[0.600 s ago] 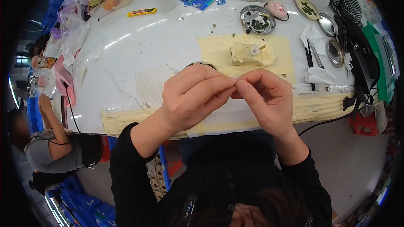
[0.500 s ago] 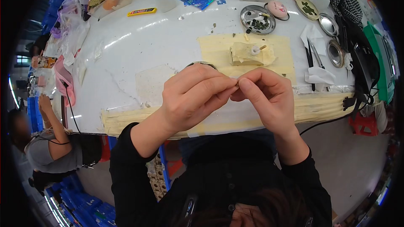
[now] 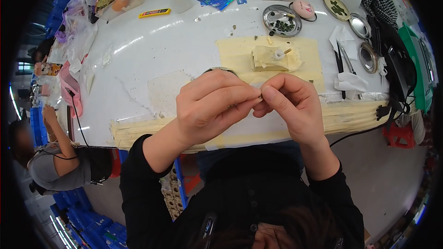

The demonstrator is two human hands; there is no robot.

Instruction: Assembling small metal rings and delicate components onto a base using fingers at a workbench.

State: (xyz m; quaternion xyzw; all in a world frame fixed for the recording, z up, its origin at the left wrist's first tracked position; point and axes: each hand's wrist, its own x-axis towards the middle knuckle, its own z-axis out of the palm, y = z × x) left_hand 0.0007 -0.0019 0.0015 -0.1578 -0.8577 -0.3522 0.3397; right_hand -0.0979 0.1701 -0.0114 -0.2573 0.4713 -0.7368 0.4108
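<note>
My left hand point(image 3: 210, 102) and my right hand point(image 3: 295, 106) meet fingertip to fingertip above the near part of the table. Both are closed in a pinch on a tiny dark, golden-looking piece point(image 3: 260, 96), too small and covered to name. Another bit of gold shows between my left fingers. Behind the left hand, the rim of a round dish point(image 3: 220, 70) peeks out, mostly hidden. Beyond my hands stands a tape-wrapped block point(image 3: 267, 60) on yellow masking tape, with a white blob and a small stick on top.
A round metal tin point(image 3: 297, 26) holds small dark green pieces. Tweezers point(image 3: 340, 66) and white tissue point(image 3: 350, 83) lie at the right, near open tin lids point(image 3: 368, 58). A yellow box point(image 3: 154, 13) and a white squeeze bottle point(image 3: 177, 0) are at the back. Another person point(image 3: 60, 163) sits at the left.
My left hand has shifted very slightly left, and a bit of gold now shows between its fingers. The pinched piece is a little more visible. Both hands keep their pinch.
</note>
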